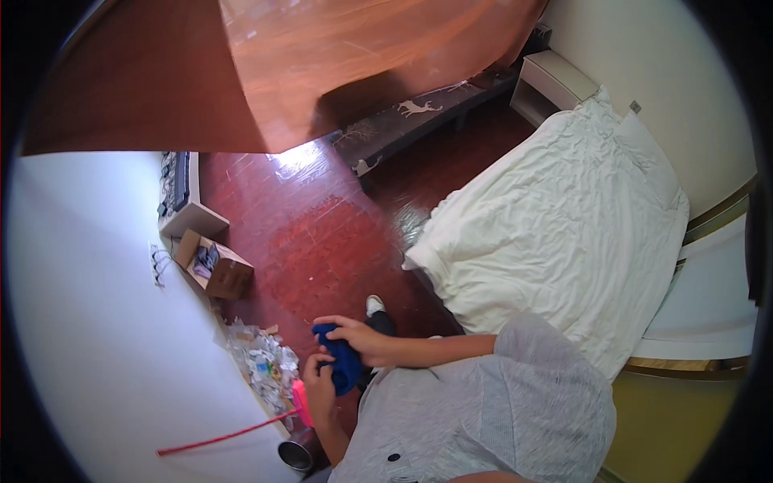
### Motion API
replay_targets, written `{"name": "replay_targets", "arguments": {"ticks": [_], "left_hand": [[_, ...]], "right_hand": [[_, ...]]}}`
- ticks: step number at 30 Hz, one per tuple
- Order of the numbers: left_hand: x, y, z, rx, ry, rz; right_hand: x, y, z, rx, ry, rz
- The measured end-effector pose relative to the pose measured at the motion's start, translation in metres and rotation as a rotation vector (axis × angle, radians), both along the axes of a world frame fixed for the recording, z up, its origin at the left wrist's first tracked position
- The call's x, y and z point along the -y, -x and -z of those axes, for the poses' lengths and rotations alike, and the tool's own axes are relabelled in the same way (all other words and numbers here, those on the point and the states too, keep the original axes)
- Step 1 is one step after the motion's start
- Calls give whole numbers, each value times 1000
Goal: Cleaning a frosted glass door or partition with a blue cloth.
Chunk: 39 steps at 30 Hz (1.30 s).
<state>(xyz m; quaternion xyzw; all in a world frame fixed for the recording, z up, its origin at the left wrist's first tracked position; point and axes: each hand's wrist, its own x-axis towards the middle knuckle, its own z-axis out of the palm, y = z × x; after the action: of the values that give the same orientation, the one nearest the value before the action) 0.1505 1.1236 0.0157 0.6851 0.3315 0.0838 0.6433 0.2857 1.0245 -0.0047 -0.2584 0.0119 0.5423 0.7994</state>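
Observation:
A bunched dark blue piece of cloth is held between both hands in front of my grey shirt; its exact kind is hard to tell. My right hand grips its upper end, with the thumb and fingers around the edge. Lower down, my left hand pinches the cloth's left side with bent fingers. Below the hands are the dark red floor and a white shoe on my foot. Beside my left wrist stands a pink broom with a red handle, its head partly hidden by that wrist.
A heap of plastic and paper litter lies along the white wall, near a metal bin. An open cardboard box holds fabric. A bed with white bedding stands right, a dark bench beyond, under an orange curtain.

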Motion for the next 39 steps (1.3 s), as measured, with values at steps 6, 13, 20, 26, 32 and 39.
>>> {"name": "replay_targets", "arguments": {"ticks": [6,13,20,26,32,39], "left_hand": [[-67,-137,-43,-21,457,415],[-112,-307,-40,189,310,911],[-122,-466,-9,6,-205,853],[-96,-607,-23,116,-190,761],[-48,-743,-28,13,77,646],[19,-896,10,-40,360,1487]], "right_hand": [[-45,-136,-65,498,167,248],[-14,-280,-66,1157,692,798],[35,-452,-51,832,620,514],[4,-571,-82,692,332,353],[52,-636,-118,609,-8,567],[146,-713,-82,348,-82,954]]}}
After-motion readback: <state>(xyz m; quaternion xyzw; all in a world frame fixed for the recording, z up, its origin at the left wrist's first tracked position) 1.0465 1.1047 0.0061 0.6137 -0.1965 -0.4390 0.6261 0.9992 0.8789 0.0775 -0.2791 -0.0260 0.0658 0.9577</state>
